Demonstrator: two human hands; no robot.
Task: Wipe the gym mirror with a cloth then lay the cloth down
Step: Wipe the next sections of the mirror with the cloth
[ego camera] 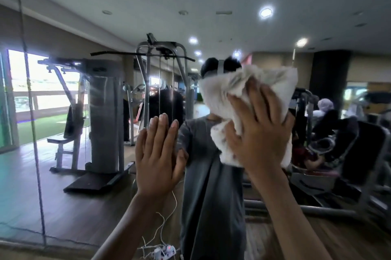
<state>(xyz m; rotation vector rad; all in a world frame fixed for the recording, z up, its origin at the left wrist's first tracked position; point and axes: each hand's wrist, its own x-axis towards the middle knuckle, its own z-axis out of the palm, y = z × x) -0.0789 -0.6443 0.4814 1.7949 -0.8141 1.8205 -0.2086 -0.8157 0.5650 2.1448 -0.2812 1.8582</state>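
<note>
Head view: the right hand (pixel 260 132) lies with its fingers splayed wide, flat on one crumpled white cloth (pixel 220 99), pressing it against the mirror (pixel 63 196) at about 1 o'clock from the frame's centre. The cloth is fluffy and bunched, and it covers the face of the reflected person in a grey shirt (pixel 211 196). At 9 o'clock from that hand, the left hand (pixel 157 154) is raised with straight fingers close together, palm toward the glass and holding nothing. Farther out, the smooth glass reflects two grey metal weight machines (pixel 103 111) at 9 o'clock. One vertical seam (pixel 31 111) splits the mirror near its left edge. At 6 o'clock, a thin white cable (pixel 167 219) drops to a power strip (pixel 163 251).
</note>
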